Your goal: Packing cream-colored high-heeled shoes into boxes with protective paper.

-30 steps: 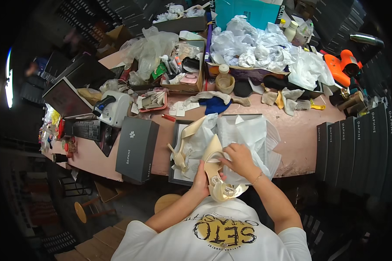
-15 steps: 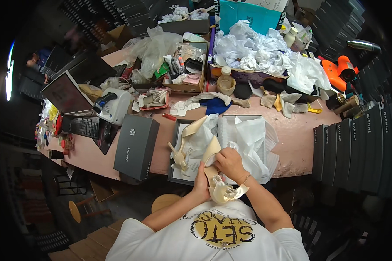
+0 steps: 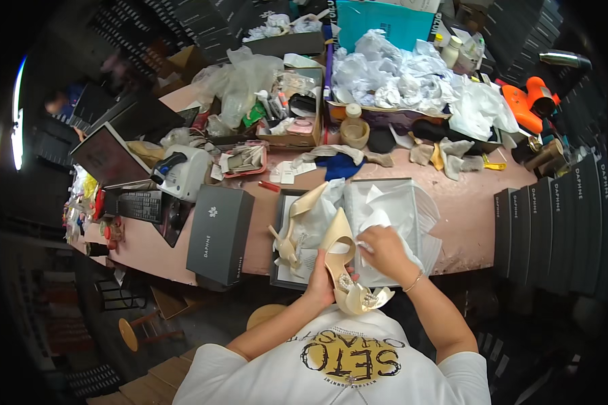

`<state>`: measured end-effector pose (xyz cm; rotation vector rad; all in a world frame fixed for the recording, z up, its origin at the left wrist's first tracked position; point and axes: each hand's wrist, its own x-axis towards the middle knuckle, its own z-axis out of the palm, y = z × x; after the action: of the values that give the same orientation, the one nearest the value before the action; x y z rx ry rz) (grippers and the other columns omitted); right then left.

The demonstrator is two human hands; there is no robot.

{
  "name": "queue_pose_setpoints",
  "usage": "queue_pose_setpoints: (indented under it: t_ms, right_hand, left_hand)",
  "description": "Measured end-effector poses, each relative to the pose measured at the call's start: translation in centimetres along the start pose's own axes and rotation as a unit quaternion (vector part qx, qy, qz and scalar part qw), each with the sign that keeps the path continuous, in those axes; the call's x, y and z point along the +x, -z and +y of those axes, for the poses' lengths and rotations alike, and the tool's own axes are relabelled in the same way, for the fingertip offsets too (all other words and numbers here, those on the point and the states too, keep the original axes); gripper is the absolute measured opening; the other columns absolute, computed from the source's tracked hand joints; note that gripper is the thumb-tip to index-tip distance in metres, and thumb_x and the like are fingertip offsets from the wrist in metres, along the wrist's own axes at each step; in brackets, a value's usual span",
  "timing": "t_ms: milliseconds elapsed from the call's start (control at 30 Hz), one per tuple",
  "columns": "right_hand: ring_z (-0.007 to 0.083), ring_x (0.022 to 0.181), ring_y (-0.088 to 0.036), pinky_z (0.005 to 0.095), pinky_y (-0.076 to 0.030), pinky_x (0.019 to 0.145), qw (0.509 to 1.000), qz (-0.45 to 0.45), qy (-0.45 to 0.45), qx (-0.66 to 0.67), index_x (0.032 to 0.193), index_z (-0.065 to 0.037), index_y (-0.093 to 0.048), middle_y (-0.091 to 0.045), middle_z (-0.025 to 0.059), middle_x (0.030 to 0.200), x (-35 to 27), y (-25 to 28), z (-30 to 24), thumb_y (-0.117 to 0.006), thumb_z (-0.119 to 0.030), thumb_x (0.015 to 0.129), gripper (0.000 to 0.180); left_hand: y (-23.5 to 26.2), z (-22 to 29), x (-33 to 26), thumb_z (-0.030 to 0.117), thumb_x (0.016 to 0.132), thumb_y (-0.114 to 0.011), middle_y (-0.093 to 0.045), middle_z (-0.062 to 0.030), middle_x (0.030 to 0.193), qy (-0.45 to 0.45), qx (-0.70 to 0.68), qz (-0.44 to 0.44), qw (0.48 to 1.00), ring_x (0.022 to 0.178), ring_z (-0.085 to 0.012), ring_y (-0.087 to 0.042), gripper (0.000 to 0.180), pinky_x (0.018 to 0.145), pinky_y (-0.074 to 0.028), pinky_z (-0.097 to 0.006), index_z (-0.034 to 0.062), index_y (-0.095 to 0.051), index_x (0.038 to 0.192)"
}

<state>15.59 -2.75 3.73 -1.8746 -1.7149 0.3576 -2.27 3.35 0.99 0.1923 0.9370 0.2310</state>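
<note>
My left hand (image 3: 322, 281) grips a cream pointed heel shoe (image 3: 338, 233) by its side, toe pointing away from me. Pearl strings and a large bow sit at its heel end, close to my shirt. Just right of the shoe's opening is my right hand (image 3: 387, 253), fingers closed; whatever they pinch, if anything, is hidden. Bright white tissue paper (image 3: 375, 219) shows right behind those fingers. A matching cream shoe (image 3: 307, 200) lies on its side in the left half of the open grey shoebox (image 3: 277, 270), on white paper. More tissue lines the right half.
A closed dark grey shoebox (image 3: 217, 236) stands left, beside a label printer (image 3: 184, 175), keyboard (image 3: 140, 206) and monitor (image 3: 110, 155). Stacked shoeboxes (image 3: 547, 236) rise at right. Behind are a carton of crumpled paper (image 3: 392, 74), cloths (image 3: 338, 164), a brush (image 3: 493, 165) and an orange heat gun (image 3: 530, 104).
My right hand has moved off the shoe's opening to the right, its fingers leaving the shoe. The left hand still holds the shoe. The whole view has shifted slightly.
</note>
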Motion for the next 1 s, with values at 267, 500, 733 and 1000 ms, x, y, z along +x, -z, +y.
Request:
queue_pose_setpoints:
  t_ms: [267,500,733,1000]
  right_hand:
    - [0.0178,0.063,-0.057,0.0321,-0.039,0.063,0.985,-0.064,0.117,-0.111,0.078,-0.009,-0.054,-0.056,0.0031,0.070,-2.9,-5.2,-1.2,-0.060,-0.019,0.072,0.013]
    - [0.0265,0.068,-0.059,0.0376,-0.043,0.064,0.989,0.104,-0.023,-0.106,0.091,-0.004,-0.058,-0.058,0.0091,0.075,-4.1,-0.5,-1.0,-0.066,-0.015,0.072,0.023]
    - [0.0366,0.095,-0.054,0.0490,-0.041,0.080,0.984,-0.111,-0.055,0.129,0.117,0.001,-0.050,-0.057,0.0217,0.096,-1.7,-5.6,-3.2,-0.048,-0.031,0.091,0.041]
    - [0.0374,0.094,-0.051,0.0532,-0.033,0.083,0.983,-0.131,-0.097,0.082,0.109,-0.007,-0.060,-0.057,0.0181,0.093,-0.7,-6.0,-5.3,-0.039,-0.041,0.092,0.042]
  left_hand:
    - [-0.2,-2.1,-1.8,0.058,0.094,-0.027,-0.047,-0.0129,0.127,0.018,0.047,-0.071,0.996,0.116,-0.0271,-0.048,0.064,0.098,-0.041,-0.042,0.0090,-0.034,0.135]
    - [1.4,-0.4,-0.4,0.069,0.088,-0.024,-0.057,-0.0102,0.085,0.011,0.040,0.016,0.999,0.070,-0.0241,-0.059,0.076,0.074,-0.052,-0.042,0.0034,-0.052,0.115]
    - [-0.7,-1.8,-1.6,0.063,0.091,-0.025,-0.040,-0.0106,0.138,-0.089,0.056,-0.086,0.991,0.126,-0.0250,-0.040,0.073,0.105,-0.033,-0.040,0.0079,-0.030,0.139]
    - [0.6,2.8,-1.4,0.061,0.092,-0.027,-0.047,-0.0093,0.132,0.023,0.097,-0.100,0.990,0.122,-0.0249,-0.045,0.067,0.104,-0.035,-0.042,0.0093,-0.037,0.135]
